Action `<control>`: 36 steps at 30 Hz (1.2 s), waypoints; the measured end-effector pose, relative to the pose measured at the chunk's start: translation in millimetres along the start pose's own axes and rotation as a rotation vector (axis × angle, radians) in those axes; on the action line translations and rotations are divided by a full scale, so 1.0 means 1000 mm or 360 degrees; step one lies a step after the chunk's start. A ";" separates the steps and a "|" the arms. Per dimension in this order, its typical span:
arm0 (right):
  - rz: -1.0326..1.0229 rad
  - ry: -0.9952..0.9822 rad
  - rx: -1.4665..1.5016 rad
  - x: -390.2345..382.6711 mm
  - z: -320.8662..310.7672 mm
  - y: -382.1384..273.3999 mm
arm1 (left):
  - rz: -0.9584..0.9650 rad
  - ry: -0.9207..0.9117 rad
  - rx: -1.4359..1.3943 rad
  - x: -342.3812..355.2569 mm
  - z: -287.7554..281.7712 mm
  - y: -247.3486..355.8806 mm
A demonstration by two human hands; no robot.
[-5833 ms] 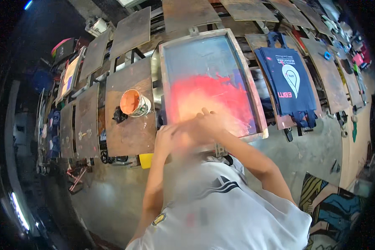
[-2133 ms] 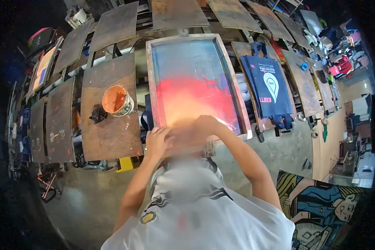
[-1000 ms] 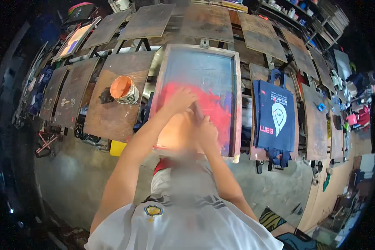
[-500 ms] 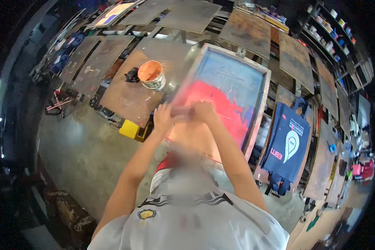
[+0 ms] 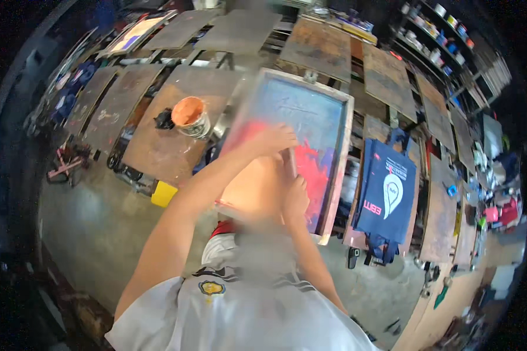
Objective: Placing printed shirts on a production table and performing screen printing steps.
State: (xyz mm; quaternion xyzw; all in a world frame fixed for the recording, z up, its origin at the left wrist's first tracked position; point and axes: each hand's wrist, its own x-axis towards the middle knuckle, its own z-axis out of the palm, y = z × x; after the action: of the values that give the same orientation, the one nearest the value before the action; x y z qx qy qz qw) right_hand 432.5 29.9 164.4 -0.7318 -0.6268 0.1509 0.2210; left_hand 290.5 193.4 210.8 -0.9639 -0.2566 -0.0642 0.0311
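Observation:
A wooden-framed printing screen [image 5: 341, 146] lies tilted in front of me, its mesh blue at the far end. Red ink [image 5: 315, 178] is spread over the middle of the mesh, with a paler orange area nearer my body. I grip a squeegee [image 5: 290, 164] with both hands, its handle running roughly away from me. My left hand [image 5: 278, 139] is closed over the far end, while my right hand [image 5: 296, 199] is closed round the near end. The squeegee's blade is hidden.
A bucket of orange ink [image 5: 191, 116] stands on the board to the left, beside a crumpled black thing [image 5: 164, 119]. Right of the screen, a dark blue tote bag [image 5: 385, 193] lies on another board. Several more boards [image 5: 316, 45] line the far side.
The squeegee has turned from lying crosswise to pointing away from me and has shifted right over the red ink. My left hand has reached farther out; my right hand has come nearer.

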 end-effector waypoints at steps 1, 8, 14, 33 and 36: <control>0.0064 0.0029 0.0055 -0.001 0.001 0.002 | 0.0097 -0.0192 0.0032 0.015 -0.001 0.001; 0.0200 0.0018 -0.0074 0.032 0.025 -0.003 | 0.0218 -0.0043 0.0041 0.022 0.037 -0.035; 0.0050 -0.0162 -0.0316 0.084 0.054 -0.018 | -0.0374 -0.0048 -0.0151 -0.028 0.054 -0.071; -0.1420 -0.0765 -0.0860 0.119 0.086 -0.092 | -0.2070 0.0712 -0.0447 -0.205 0.068 0.066; -0.1433 -0.0719 -0.0762 0.118 0.088 -0.074 | -0.1948 0.0619 -0.0456 -0.200 0.054 0.058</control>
State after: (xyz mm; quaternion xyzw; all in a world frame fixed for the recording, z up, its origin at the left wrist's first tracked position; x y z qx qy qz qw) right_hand 345.4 166.6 133.8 -0.3708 -0.9262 0.0481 -0.0487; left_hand 153.4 50.4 127.9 -0.6093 -0.7370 -0.2770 -0.0938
